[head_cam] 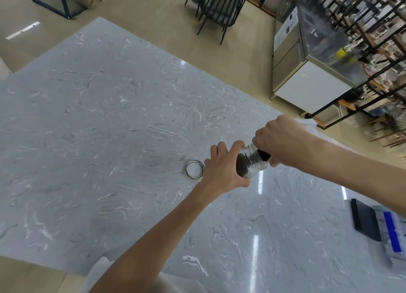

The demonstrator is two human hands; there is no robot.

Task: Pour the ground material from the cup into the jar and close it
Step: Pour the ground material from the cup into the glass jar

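My left hand (222,167) grips a small clear glass jar (251,162), tilted so its threaded mouth faces right; dark ground material lies inside it. My right hand (283,141) is shut on the cup (263,155), of which only a dark edge shows under the fingers, tipped against the jar's mouth. The jar's round metal lid (195,169) lies upturned on the grey marble table (109,117), just left of my left hand.
A dark flat block (365,221) and a white-and-blue box (393,233) sit at the table's right edge. Beyond the table stand a black chair (219,4), a steel cabinet (307,73) and shelving (377,40).
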